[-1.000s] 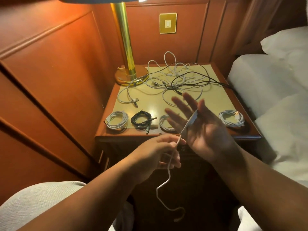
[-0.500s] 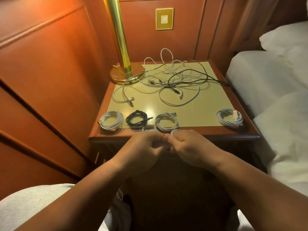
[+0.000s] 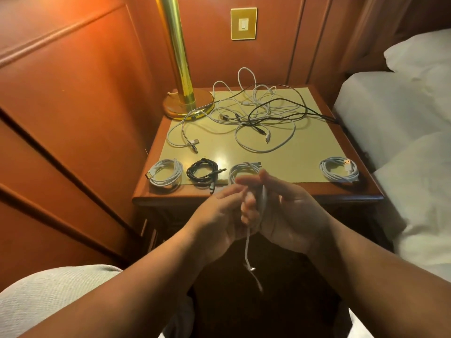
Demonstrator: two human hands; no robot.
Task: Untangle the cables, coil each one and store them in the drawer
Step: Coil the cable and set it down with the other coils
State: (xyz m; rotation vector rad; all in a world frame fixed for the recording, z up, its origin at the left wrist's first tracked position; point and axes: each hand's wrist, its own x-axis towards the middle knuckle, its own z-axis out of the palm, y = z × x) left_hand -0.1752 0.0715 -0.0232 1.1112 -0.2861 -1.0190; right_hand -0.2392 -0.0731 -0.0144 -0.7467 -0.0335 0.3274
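**Winding one more white cable in front of the table**

Both hands have lifted up and opened out since half a second ago, when they were pressed close together low at the table edge. Now a white cable runs between them.

Going left to right: three neat coils sit in a row along the front of the table (image 3: 305,191). First a white coil (image 3: 166,175), then a black coil (image 3: 202,172), then a second white coil (image 3: 244,170) partly hidden by fingers. They look parked there so they stay tidy until they go in the drawer. No drawer shows open yet.

The left hand (image 3: 219,215) has its grip curled round the white cable (image 3: 247,250), probably to feed it along. The right hand (image 3: 290,215) stands beside it with fingers spread, and the cable looks wrapped round them, likely used as a frame for the loops. The picture is blurred there, so the wraps are hard to count. A loose tail hangs down below both hands.

Behind them lies the tangle (image 3: 258,115) of white and black cables, still knotted, just beside the lamp base (image 3: 188,106). A fourth coil (image 3: 339,170) rests at the right front corner.

I think much work is left.
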